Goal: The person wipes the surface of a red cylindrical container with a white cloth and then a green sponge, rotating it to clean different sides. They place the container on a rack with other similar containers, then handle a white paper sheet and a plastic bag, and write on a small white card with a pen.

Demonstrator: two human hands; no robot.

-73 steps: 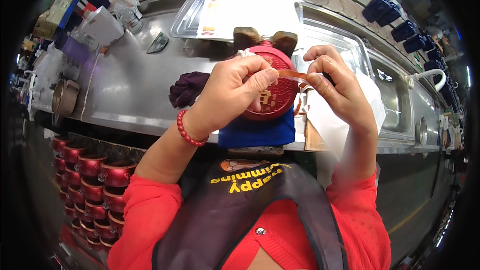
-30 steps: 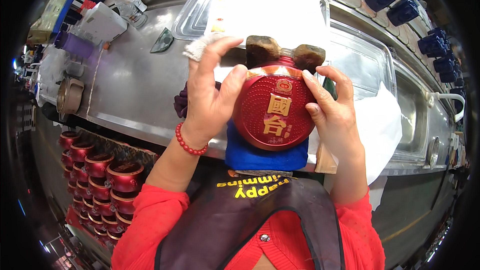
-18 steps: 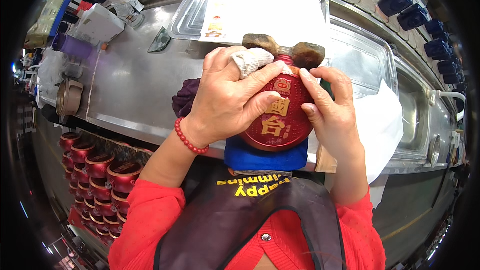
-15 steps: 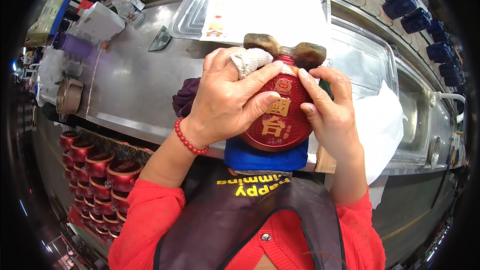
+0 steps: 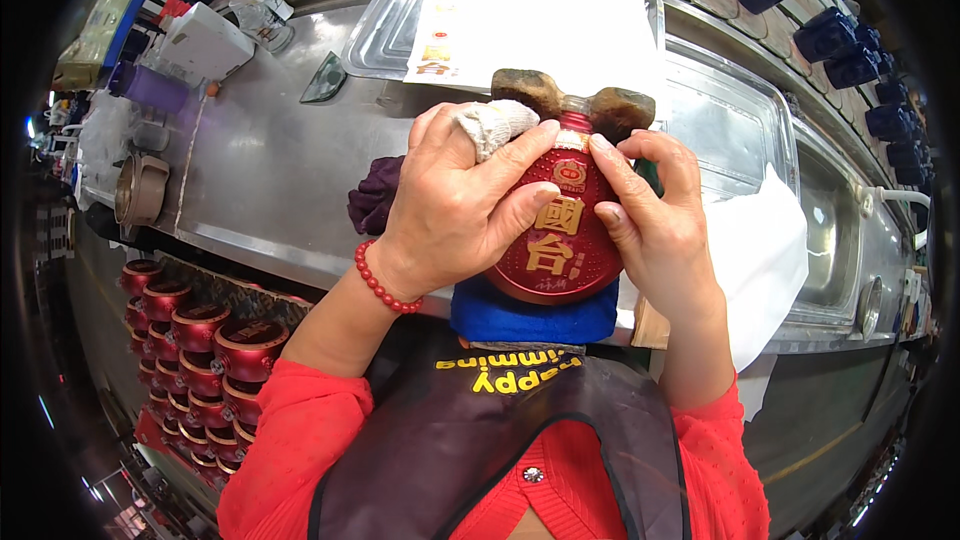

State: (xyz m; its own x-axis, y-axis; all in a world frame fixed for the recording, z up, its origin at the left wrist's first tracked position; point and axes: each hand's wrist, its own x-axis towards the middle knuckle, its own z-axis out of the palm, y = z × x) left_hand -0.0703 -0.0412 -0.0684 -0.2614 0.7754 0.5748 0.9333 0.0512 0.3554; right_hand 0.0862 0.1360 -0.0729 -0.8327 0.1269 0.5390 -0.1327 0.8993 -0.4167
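I clasp the round red bottle [image 5: 553, 235] from both sides, left hand [image 5: 460, 205] wrapped over its face, right hand [image 5: 655, 225] curled against its edge, so it stands steady on the blue pad [image 5: 530, 320] at the steel counter's [image 5: 260, 170] near edge.

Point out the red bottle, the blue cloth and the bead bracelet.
red bottle [image 5: 560, 250]: head view, round front face.
blue cloth [image 5: 530, 320]: head view, middle, under the bottle.
bead bracelet [image 5: 378, 285]: head view, beads at the left wrist.
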